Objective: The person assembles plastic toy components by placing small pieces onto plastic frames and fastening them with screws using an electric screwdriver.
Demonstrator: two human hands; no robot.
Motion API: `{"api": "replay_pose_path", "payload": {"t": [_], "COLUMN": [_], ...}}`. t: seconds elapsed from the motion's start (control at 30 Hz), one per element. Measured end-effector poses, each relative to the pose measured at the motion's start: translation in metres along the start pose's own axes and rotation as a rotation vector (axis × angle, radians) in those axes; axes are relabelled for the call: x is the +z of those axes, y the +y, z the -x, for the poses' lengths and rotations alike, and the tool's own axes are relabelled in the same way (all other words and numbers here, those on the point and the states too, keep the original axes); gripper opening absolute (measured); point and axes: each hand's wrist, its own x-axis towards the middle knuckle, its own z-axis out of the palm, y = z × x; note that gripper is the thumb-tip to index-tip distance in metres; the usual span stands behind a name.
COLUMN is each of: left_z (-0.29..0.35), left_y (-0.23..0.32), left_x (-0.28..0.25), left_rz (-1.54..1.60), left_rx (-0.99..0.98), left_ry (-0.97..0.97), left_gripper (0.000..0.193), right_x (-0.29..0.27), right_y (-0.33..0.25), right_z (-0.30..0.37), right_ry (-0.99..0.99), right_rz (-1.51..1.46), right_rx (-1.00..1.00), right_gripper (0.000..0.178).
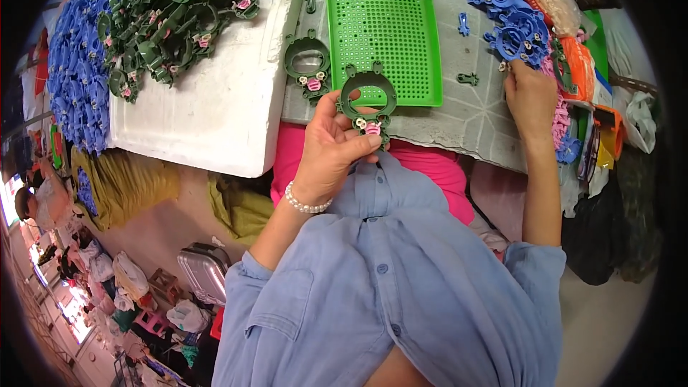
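Observation:
My left hand point(324, 147) holds a dark green plastic part point(370, 79) with a round open ring, two ear-like tabs and a pink striped piece near its lower end. Thumb and fingers pinch it by that lower end, in front of the tray. A similar green part point(309, 41) lies on the grey board just left of it. On the right, my right hand point(532, 97) is at the near edge of a heap of blue plastic parts point(517, 36). Its fingers are drawn together beside a small pale piece point(502, 67); whatever they grip is hidden.
A bright green perforated tray point(383, 36) holds many small silvery pieces at its far end. Small green clips point(468, 79) and a blue clip point(464, 24) lie on the grey board point(437, 125). Left, a white foam slab point(197, 125) carries heaped green parts point(175, 21) beside blue ones point(77, 64).

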Motion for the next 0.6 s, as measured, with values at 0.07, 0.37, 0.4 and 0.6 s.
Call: {"api": "replay_pose_path", "payload": {"t": [0.07,0.37,0.4,0.6], "left_z": [0.0,0.003,0.004,0.001], "left_y": [0.001,0.002,0.002,0.003], "left_x": [-0.001,0.002,0.001,0.005], "left_rz": [0.002,0.012,0.022,0.006], "left_rx": [0.006,0.018,0.013,0.015], "left_ry": [-0.002,0.004,0.01,-0.019], "left_gripper": [0.062,0.061,0.06,0.057], "right_x": [-0.003,0.004,0.003,-0.013], "right_y": [-0.001,0.004,0.003,0.001], "right_z": [0.0,0.014,0.016,0.026], "right_ry": [0.047,0.172,0.211,0.174], "right_rz": [-0.011,-0.032,-0.113,-0.387], "right_rx": [0.026,0.13,0.168,0.362], "right_gripper": [0.007,0.007,0.008,0.018]}}
